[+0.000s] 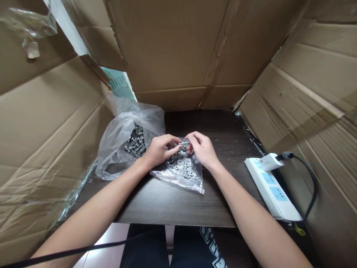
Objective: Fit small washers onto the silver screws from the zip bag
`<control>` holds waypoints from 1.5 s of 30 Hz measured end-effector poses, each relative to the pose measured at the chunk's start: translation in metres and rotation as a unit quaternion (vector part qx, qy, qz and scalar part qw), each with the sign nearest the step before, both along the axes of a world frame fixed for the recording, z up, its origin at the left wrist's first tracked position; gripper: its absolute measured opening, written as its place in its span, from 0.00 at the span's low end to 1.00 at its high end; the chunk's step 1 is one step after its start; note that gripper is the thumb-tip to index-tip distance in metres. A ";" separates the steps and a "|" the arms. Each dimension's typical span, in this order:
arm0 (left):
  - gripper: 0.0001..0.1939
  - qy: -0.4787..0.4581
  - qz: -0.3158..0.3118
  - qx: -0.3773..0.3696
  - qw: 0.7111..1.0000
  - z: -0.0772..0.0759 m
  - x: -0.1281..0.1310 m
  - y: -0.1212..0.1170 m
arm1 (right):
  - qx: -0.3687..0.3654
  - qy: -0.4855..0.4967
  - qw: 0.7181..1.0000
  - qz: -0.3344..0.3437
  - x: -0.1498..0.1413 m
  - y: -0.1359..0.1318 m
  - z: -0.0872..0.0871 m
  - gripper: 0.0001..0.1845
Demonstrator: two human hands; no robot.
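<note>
So both hands are pinching one tiny metal fastener [184,144], left hand [164,149] thumb and fingertips on one end, right hand [201,147] on the other. It's silvery, shiny and slim, too small to make out any threads. It's above the clear bag [192,185] of nuts and washers, around mid-desk [167,208]. Teal sheet [120,83] by the back left corner has rows of dark writing, way too small to read. White lettering [213,247] on dark clothing below the front edge isn't readable either.

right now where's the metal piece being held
In the head view, the metal piece is near the middle, between the left hand and right hand, over the smaller clear bag.
</note>
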State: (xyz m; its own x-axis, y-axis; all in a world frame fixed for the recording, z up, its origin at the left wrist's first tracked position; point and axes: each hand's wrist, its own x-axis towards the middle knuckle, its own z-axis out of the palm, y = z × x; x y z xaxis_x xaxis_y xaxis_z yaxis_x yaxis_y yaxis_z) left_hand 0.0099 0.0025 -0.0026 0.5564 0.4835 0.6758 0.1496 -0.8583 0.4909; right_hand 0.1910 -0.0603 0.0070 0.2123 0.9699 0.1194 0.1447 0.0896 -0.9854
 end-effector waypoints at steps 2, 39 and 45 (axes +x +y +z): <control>0.06 -0.006 0.000 -0.004 1.000 0.000 0.000 0.000 | 0.007 0.014 1.000 0.026 0.000 -0.002 0.003 0.14; 0.06 0.028 -0.010 0.025 0.999 -0.002 -0.001 0.000 | -0.036 0.077 0.991 0.105 0.001 -0.002 0.002 0.19; 0.06 0.032 -0.002 0.015 0.999 -0.003 -0.002 0.001 | -0.037 0.063 0.995 0.067 0.002 -0.002 0.003 0.13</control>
